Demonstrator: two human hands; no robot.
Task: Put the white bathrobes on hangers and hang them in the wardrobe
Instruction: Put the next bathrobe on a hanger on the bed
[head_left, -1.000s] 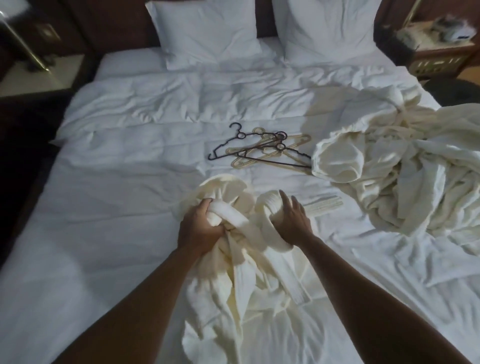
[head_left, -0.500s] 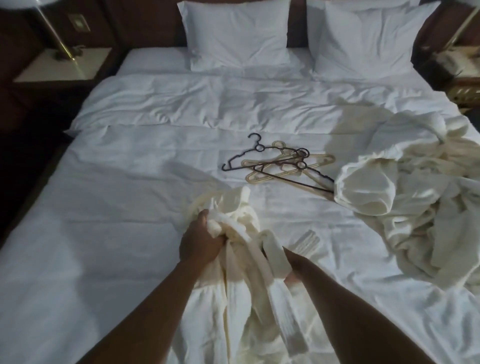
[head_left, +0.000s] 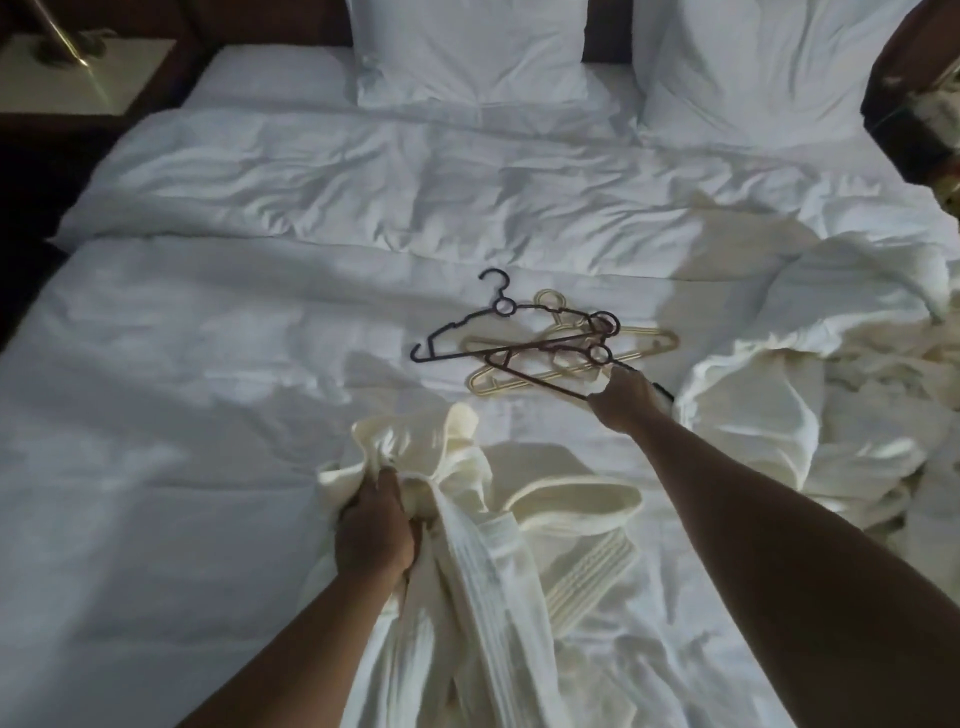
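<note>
- Your left hand (head_left: 375, 530) grips a bunched fold of the bathrobe (head_left: 467, 561), fingers curled tight round the cloth. I judge that you hold it near the collar so the opening stays found while the other hand fetches a hanger.
- That bathrobe lies at the near middle of the bed (head_left: 208, 415). Its long axis runs from your fist at about 12 o'clock down toward 6 o'clock, the body trailing off the lower edge of view and the collar end pointing up the bed.
- Your right hand (head_left: 626, 397) reaches out to about 1 o'clock and closes on the near end of the dark red hanger (head_left: 524, 371). The fingers are hidden behind the back of the hand, so I cannot tell exactly how they pinch it.
- That hanger's bar lies slantwise, running from about 10 o'clock to 4 o'clock, its hook ring toward 2 o'clock.
- It is tangled in a pile of hangers (head_left: 550, 343), a black one and cream ones overlapping, so it will probably drag its neighbours when lifted.
- A second heap of robes (head_left: 810, 426) waits at 3 o'clock, touching your right wrist.
- Pillows (head_left: 467, 52) sit at 12 o'clock; no wardrobe shows.
</note>
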